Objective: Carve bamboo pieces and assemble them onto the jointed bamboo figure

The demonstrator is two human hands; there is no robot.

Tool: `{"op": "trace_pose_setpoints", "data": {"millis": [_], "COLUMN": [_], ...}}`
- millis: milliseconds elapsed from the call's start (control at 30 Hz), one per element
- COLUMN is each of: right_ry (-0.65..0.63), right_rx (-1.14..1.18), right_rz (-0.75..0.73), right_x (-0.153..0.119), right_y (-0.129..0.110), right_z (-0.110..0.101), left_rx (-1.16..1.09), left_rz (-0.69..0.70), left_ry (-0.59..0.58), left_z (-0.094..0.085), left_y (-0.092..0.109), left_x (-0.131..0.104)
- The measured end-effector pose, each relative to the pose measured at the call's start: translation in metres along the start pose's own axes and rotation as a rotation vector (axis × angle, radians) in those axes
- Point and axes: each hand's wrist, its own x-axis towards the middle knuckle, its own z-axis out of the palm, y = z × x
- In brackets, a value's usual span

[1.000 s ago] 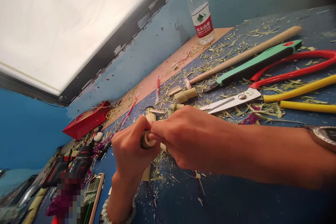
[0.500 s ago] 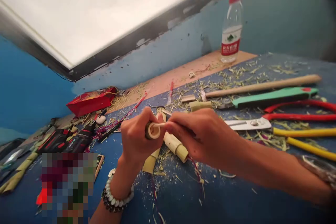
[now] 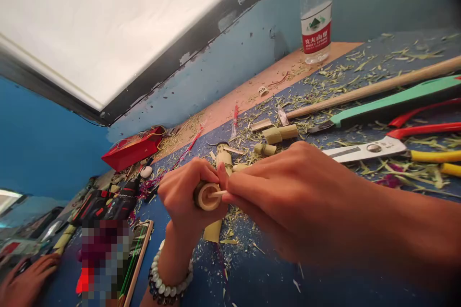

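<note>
My left hand (image 3: 185, 194) is closed around a short hollow bamboo tube (image 3: 208, 196), its open end turned toward me. Between the thumb and fingers of my right hand (image 3: 273, 192) is a thin pale stick (image 3: 218, 194), whose tip is inside the tube's opening. Just behind my hands, a bamboo piece (image 3: 224, 156) with a dark end lies on the blue table. Another bamboo piece (image 3: 213, 231) shows below my left hand.
Short bamboo pieces (image 3: 280, 134), a green-handled knife (image 3: 392, 100), scissors (image 3: 374, 148) and a long wooden rod (image 3: 374, 87) lie right. A water bottle (image 3: 317, 24) stands behind. Left are a red bag (image 3: 133, 148), power tools (image 3: 120, 201), a phone (image 3: 139, 261) and another person's hand (image 3: 30, 278).
The view has shifted and tilted. My right hand appears larger and lower, and the stick's tip sits deeper in the tube's opening. Another person's hand has come into view at the lower left.
</note>
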Motion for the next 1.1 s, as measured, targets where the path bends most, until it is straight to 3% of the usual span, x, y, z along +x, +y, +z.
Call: {"op": "trace_pose_setpoints", "data": {"millis": [233,467,667,900,1100], "right_ry": [-0.044,-0.058,0.033,0.018,0.01], "right_rx": [0.038,-0.085,-0.08,0.0,0.331], "right_rz": [-0.015,-0.049,-0.049,0.114,0.417], "right_x": [-0.001,0.001,-0.001,-0.004,-0.002], "right_y": [-0.001,-0.003,-0.01,-0.012,-0.009], "right_z": [-0.004,-0.003,0.002,0.011,0.015], "left_rx": [0.083,0.151,0.326,0.385,0.404], "left_rz": [0.007,0.062,0.077,0.068,0.064], "left_ry": [0.022,-0.065,-0.073,-0.146,-0.176], "left_z": [0.001,-0.003,-0.002,-0.002,-0.002], "left_y": [0.004,0.001,0.003,0.006,0.007], "left_x": [-0.002,-0.004,-0.004,-0.005,-0.004]}}
